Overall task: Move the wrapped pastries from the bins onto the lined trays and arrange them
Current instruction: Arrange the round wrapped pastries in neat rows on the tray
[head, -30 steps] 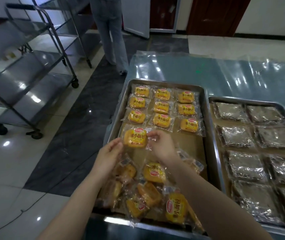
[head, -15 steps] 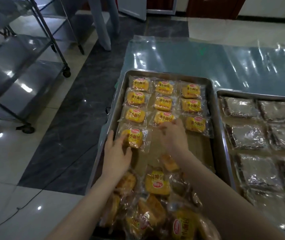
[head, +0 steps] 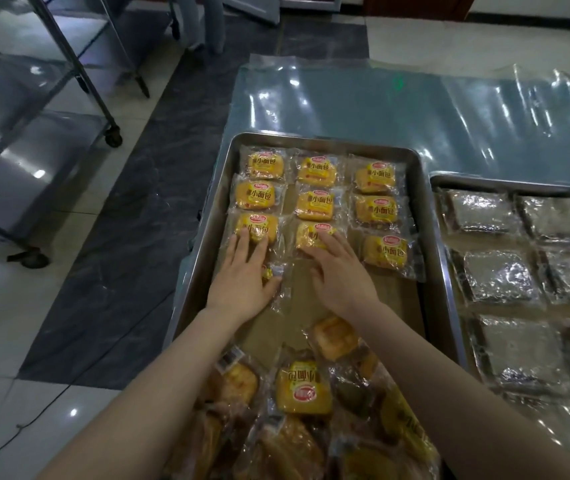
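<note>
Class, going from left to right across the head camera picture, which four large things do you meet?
Wheeled metal rack → dark floor strip → tray of yellow pastries → tray of silver packets.

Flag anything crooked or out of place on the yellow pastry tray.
The near end of the tray holds a jumbled pile of pastries, overlapping, one label upside down. In the neat rows, the right pastry of the third row sits tilted.

Yellow wrapped pastries (head: 314, 206) lie flat in neat rows on the paper-lined tray (head: 297, 301). A loose pile (head: 304, 389) fills its near end.
</note>
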Available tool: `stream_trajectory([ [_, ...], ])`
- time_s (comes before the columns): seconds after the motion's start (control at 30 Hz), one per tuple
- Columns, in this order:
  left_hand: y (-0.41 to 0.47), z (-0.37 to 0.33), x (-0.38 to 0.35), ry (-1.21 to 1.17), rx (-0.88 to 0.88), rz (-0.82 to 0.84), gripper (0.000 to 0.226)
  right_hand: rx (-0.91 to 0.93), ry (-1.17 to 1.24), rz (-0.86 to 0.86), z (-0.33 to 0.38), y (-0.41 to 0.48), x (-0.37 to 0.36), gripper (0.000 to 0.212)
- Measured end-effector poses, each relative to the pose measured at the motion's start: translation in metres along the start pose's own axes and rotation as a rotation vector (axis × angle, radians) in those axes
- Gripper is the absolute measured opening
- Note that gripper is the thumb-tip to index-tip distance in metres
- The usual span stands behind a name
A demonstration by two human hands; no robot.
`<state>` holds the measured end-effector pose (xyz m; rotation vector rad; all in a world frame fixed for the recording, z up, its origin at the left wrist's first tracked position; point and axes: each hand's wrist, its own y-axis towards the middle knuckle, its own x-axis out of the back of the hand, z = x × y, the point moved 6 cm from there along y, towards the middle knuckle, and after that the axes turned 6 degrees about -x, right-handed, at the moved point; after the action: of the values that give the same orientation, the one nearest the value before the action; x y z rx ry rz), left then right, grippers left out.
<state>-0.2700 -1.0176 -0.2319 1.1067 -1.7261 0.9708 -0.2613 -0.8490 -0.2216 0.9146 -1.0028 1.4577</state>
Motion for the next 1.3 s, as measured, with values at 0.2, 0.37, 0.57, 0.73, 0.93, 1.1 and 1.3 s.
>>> stream_trajectory([
  [0.2, -0.010, 0.002, -0.002, 0.116, -0.031, -0.080, 0.064, -0.010, 0.028, -0.029, 0.005, -0.009, 0.010, 0.043],
  [0.37, -0.008, 0.004, -0.001, 0.118, -0.056, -0.084, 0.062, -0.037, 0.185, -0.081, -0.003, -0.043, 0.031, 0.036],
  [0.57, -0.037, 0.000, 0.014, 0.010, -0.094, -0.170, 0.064, -0.007, 0.305, 0.315, -0.026, -0.096, 0.028, 0.026],
  [0.73, -0.088, -0.010, 0.014, -0.081, -0.122, -0.162, 0.059, -0.009, 0.164, 0.271, -0.028, -0.115, 0.024, 0.060],
  [0.93, -0.117, -0.034, 0.026, -0.446, -0.105, -0.174, 0.061, -0.238, 0.701, 0.022, -0.015, -0.105, 0.055, 0.009],
  [1.1, -0.122, -0.047, 0.028, -1.038, 0.073, -0.137, 0.018, -0.133, 0.892, 0.074, 0.009, -0.111, 0.066, 0.019],
  [1.3, -0.126, -0.039, 0.024, -1.276, 0.251, -0.248, 0.006, -0.259, 1.108, 0.076, -0.003, -0.120, 0.050, 0.036],
])
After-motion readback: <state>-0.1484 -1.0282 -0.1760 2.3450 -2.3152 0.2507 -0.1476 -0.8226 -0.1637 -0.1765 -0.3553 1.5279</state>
